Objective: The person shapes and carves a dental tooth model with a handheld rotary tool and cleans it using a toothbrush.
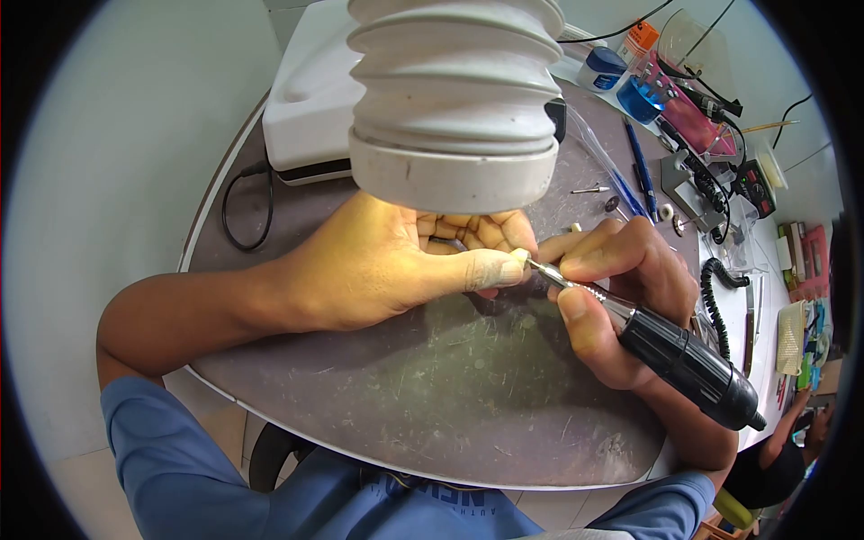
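Observation:
Under the white hose mouth, my left hand [387,265] pinches a tiny off-white piece [521,256], which looks like a dental crown, between thumb and fingertips. A grey smudge marks the thumb. My right hand [625,292] wraps round a micromotor handpiece [688,360] with a black body and a metal nose. The handpiece's tip meets or nearly meets the small piece; whether it touches cannot be made out. Both hands are close together above the worn brown bench top [432,387].
A ribbed white suction hose [454,81] hangs low over my hands. Behind it sits a white machine [310,90]. To the right lie burs [589,190], blue pens [642,171], a blue bur holder [639,97] and a coiled black cord [715,297]. Another person [778,463] sits at far right.

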Motion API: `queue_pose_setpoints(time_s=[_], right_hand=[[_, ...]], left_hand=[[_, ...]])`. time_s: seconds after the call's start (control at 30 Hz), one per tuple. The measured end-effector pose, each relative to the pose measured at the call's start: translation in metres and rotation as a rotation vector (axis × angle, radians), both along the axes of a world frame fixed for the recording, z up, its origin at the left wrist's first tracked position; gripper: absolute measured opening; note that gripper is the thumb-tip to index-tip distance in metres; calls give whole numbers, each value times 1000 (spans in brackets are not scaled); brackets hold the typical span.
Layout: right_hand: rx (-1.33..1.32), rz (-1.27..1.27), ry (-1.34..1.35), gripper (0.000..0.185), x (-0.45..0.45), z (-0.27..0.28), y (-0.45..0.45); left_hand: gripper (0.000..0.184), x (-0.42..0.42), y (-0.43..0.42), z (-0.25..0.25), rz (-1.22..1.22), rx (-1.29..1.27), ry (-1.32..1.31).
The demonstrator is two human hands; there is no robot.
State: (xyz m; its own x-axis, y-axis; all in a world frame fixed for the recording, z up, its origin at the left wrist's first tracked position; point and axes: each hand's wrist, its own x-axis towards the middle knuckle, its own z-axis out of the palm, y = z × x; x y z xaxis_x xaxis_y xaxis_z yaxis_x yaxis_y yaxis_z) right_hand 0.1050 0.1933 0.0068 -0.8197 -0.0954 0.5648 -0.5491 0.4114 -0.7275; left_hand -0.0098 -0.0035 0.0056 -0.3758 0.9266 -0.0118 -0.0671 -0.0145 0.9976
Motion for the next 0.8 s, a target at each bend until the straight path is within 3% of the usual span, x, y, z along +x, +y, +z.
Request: queue_pose_setpoints(time_s=[0.2, 0.3, 0.63, 0.8], right_hand=[[-5, -18, 5, 19, 2, 0, -1], [83, 24, -193, 18, 8, 8, 2], [17, 80, -127, 18, 9, 5, 7], [116, 39, -98, 16, 6, 6, 3]], left_hand=[[20, 0, 1, 0, -6, -17, -13], [20, -1, 0, 2, -9, -13, -19], [20, -1, 1, 3, 0, -22, -19], [20, -1, 1, 4, -5, -35, -21]])
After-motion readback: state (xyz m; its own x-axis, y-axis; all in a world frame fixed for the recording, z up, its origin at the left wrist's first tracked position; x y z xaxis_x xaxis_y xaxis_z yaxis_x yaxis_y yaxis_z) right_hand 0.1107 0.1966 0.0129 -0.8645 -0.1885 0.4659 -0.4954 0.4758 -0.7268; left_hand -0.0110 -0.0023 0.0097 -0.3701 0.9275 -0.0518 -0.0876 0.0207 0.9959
